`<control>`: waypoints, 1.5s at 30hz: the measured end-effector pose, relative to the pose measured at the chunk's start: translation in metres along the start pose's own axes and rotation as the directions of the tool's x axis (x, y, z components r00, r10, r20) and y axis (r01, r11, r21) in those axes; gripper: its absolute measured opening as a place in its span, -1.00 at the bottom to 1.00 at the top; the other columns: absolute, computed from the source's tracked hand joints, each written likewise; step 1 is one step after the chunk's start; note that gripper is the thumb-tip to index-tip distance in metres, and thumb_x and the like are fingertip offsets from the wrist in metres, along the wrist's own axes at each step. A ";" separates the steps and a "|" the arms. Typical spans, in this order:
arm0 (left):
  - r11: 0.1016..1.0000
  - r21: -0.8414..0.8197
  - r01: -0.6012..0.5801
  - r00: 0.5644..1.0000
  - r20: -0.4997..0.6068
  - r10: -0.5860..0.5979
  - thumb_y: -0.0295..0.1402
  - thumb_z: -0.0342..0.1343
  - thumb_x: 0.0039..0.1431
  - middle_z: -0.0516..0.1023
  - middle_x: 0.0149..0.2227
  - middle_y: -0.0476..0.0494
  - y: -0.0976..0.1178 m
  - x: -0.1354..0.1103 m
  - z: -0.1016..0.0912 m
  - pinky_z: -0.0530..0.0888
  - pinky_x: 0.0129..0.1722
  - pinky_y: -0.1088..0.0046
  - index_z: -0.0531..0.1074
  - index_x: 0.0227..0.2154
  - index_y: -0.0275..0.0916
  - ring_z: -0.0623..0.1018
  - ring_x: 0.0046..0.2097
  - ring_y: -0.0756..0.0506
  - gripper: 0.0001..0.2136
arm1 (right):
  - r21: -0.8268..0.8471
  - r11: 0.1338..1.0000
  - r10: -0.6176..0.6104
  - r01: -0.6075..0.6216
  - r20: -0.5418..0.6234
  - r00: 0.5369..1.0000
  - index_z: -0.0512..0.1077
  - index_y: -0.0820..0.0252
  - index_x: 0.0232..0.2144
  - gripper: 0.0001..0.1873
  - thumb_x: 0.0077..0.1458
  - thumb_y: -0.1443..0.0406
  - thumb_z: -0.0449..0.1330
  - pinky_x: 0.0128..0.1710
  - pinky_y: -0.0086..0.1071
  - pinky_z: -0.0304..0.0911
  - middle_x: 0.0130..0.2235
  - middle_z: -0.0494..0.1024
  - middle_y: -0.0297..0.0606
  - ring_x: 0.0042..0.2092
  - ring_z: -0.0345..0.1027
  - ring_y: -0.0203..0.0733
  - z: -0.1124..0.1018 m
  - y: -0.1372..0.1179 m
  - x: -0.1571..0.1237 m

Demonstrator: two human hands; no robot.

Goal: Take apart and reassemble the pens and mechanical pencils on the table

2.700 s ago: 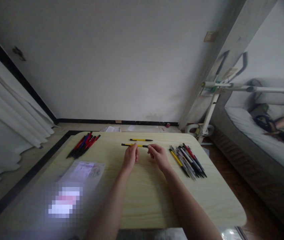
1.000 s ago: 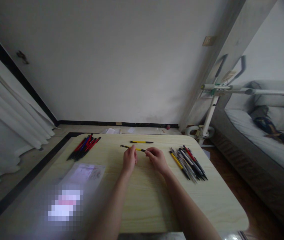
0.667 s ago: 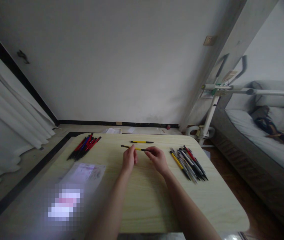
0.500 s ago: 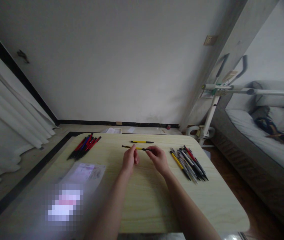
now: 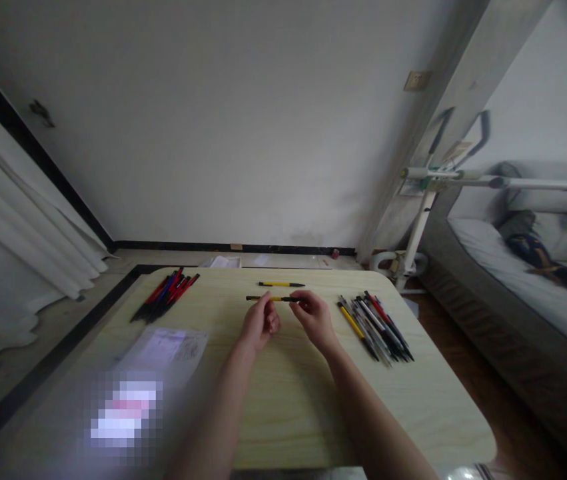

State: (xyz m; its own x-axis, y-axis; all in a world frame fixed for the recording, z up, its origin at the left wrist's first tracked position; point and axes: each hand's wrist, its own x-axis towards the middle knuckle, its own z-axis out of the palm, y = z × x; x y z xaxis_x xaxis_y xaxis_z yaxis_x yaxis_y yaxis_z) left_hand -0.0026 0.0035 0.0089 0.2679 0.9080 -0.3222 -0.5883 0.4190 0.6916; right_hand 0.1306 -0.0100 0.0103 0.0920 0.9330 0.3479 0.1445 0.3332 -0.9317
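Between my two hands a yellow and black pen is held roughly level above the table. My left hand pinches its yellow barrel, with the black end sticking out to the left. The fingers of my right hand close on the dark end at the right. Just beyond the hands, a second yellow and black pen lies on the table. To the right is a bundle of pens in yellow, clear, white, red and black. A pile of red, blue and black pens rests at the far left.
The light wood table has rounded corners. A plastic bag or sheet lies at its left, beside a blurred-out bright patch. White exercise equipment and a grey sofa stand right; a curtain hangs left.
The held pen has turned slightly and sits more level, its left end a little lower. Both hands keep their grip; the whole view has shifted slightly.
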 end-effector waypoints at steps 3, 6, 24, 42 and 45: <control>1.000 0.006 -0.009 1.000 -0.009 0.009 -0.14 0.09 -0.08 0.08 -0.82 0.16 -0.001 0.001 0.000 -0.02 -0.74 0.58 0.15 -0.67 -0.24 0.10 -0.77 0.12 -0.68 | 0.008 0.999 0.041 -0.041 -0.017 0.999 0.34 0.19 -0.26 -0.68 -0.14 0.24 0.19 -0.53 -0.48 0.17 -0.33 0.43 -0.26 -0.47 0.23 -0.34 0.000 0.001 0.001; 0.999 0.029 -0.035 0.999 -0.007 0.035 -0.13 0.08 -0.08 0.08 -0.82 0.15 -0.002 0.001 -0.001 0.00 -0.74 0.57 0.15 -0.68 -0.24 0.12 -0.76 0.12 -0.68 | -0.020 0.997 0.074 -0.075 -0.026 0.997 0.36 0.21 -0.33 -0.69 -0.17 0.17 0.21 -0.56 -0.49 0.14 -0.38 0.44 -0.27 -0.50 0.21 -0.35 0.000 0.002 0.001; 0.973 0.190 -0.129 0.990 -0.028 0.137 -0.05 0.04 -0.08 0.14 -0.80 0.12 -0.005 0.001 0.001 0.04 -0.76 0.55 0.19 -0.68 -0.25 0.18 -0.77 0.09 -0.65 | -0.147 0.987 0.057 -0.061 -0.035 0.998 0.41 0.24 -0.51 -0.70 -0.09 0.09 0.14 -0.56 -0.46 0.13 -0.53 0.45 -0.28 -0.53 0.25 -0.31 0.000 0.000 -0.001; 0.957 0.149 -0.249 0.954 -0.134 0.269 -0.12 0.18 -0.19 0.29 -0.67 0.06 -0.004 0.003 0.002 0.13 -0.70 0.58 0.33 -0.55 -0.34 0.28 -0.69 0.12 -0.66 | -0.164 0.986 -0.004 -0.003 -0.042 0.999 0.42 0.22 -0.41 -0.76 -0.08 0.16 0.14 -0.54 -0.45 0.17 -0.45 0.48 -0.25 -0.51 0.24 -0.31 0.003 -0.005 -0.004; 0.960 0.133 -0.248 0.954 -0.140 0.266 -0.11 0.18 -0.19 0.28 -0.68 0.07 -0.003 0.004 0.001 0.11 -0.71 0.59 0.33 -0.55 -0.33 0.27 -0.69 0.12 -0.67 | -0.155 0.988 -0.001 -0.008 -0.053 0.999 0.42 0.22 -0.39 -0.77 -0.09 0.18 0.14 -0.54 -0.44 0.17 -0.44 0.48 -0.25 -0.52 0.23 -0.32 0.003 -0.007 -0.003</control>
State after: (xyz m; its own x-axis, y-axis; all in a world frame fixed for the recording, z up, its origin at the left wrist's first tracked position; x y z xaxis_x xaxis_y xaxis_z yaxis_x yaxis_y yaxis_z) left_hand 0.0012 0.0057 0.0059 -0.0075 0.9769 -0.2135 -0.5293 0.1773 0.8297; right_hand 0.1267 -0.0151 0.0149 0.1440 0.9243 0.3536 0.2946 0.3010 -0.9070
